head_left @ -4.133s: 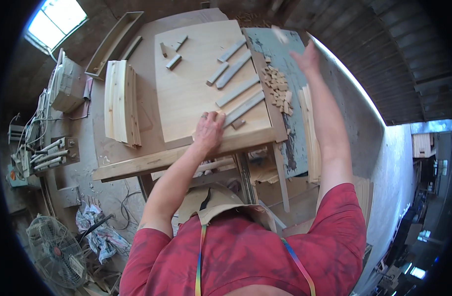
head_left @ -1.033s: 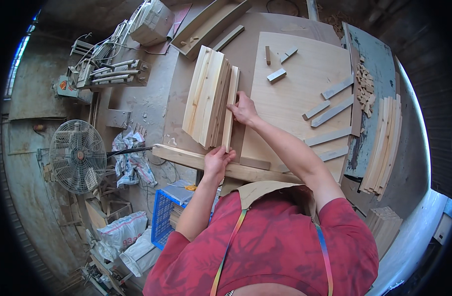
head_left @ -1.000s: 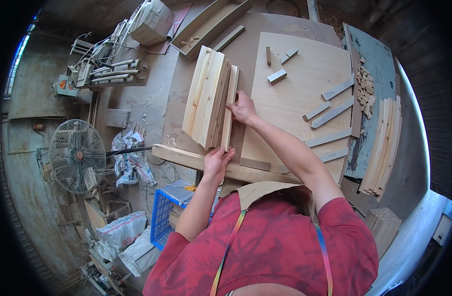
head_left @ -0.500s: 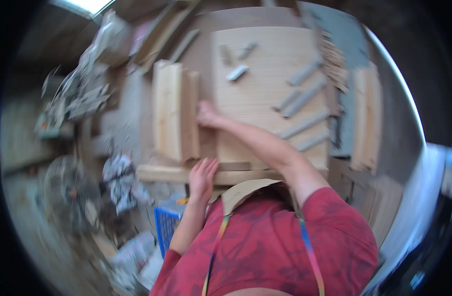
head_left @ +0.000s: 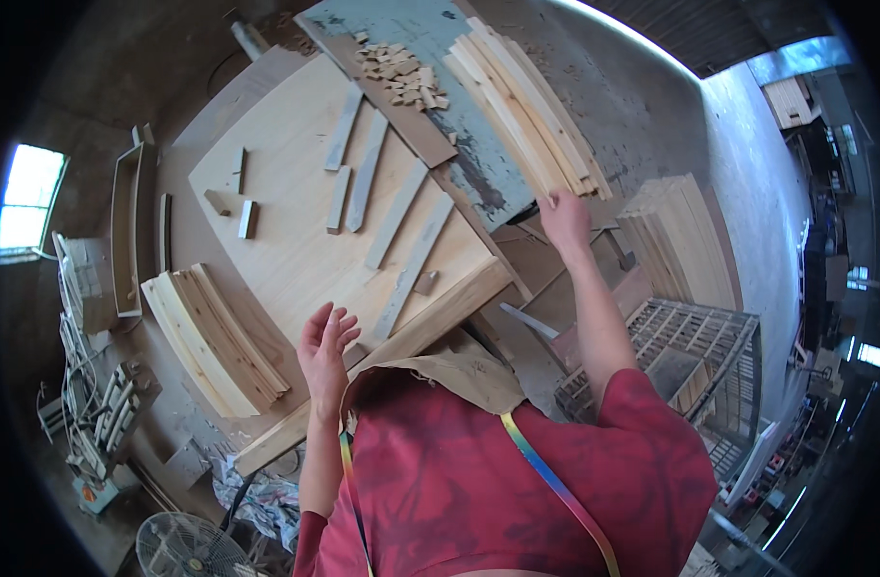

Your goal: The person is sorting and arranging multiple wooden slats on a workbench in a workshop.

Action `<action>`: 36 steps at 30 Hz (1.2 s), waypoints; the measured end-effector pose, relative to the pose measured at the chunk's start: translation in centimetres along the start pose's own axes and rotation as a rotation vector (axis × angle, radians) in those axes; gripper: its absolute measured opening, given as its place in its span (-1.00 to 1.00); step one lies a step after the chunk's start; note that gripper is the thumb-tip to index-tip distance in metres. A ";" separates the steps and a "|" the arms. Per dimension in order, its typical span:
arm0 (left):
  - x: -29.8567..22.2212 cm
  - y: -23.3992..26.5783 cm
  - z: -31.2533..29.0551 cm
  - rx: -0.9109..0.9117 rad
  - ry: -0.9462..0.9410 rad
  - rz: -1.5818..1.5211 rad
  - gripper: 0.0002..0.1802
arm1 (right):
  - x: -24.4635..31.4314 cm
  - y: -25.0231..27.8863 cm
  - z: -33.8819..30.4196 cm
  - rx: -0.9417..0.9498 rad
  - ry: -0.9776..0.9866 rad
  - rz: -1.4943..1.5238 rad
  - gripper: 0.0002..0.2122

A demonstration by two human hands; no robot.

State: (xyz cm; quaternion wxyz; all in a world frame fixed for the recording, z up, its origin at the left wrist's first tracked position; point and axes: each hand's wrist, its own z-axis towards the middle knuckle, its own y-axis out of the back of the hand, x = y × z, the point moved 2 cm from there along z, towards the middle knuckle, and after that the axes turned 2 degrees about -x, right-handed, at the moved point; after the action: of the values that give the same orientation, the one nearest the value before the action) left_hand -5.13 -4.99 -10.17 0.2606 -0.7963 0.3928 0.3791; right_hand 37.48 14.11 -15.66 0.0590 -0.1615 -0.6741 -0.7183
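From near, above and behind the left grip (head_left: 325, 348) and right grip (head_left: 566, 219), the wide head view faces downward.

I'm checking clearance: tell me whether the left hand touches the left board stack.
Apart: the head view shows brown tabletop between the left hand and the left board stack.

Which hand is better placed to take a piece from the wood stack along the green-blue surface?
Probably the right hand: its fingers are at the near end of that wood stack. The left hand, apparently free, is by the worktable's near edge, well away.
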 end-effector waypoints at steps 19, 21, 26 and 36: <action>0.8 -10.2 0.0 0.272 0.010 0.219 -0.63 | -4.4 -9.6 -6.8 -0.042 -0.518 1.217 -0.62; 0.4 -10.6 -0.1 0.276 0.001 0.229 -0.63 | -4.2 -7.9 -6.6 -0.212 -0.321 0.594 -0.59; 0.1 -11.7 0.0 0.303 -0.024 0.206 -0.63 | -0.7 -2.9 -5.4 -0.338 0.025 -0.016 -0.58; 1.0 -10.7 1.5 0.287 -0.068 0.246 -0.62 | -3.7 -2.8 -3.7 -0.017 -0.277 0.860 -0.72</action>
State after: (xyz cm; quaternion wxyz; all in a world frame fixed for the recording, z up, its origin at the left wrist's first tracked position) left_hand 3.45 1.58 -10.55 0.3363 -0.6838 0.5281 0.3747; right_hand 39.53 10.19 -19.59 0.2600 -0.5222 -0.5413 -0.6056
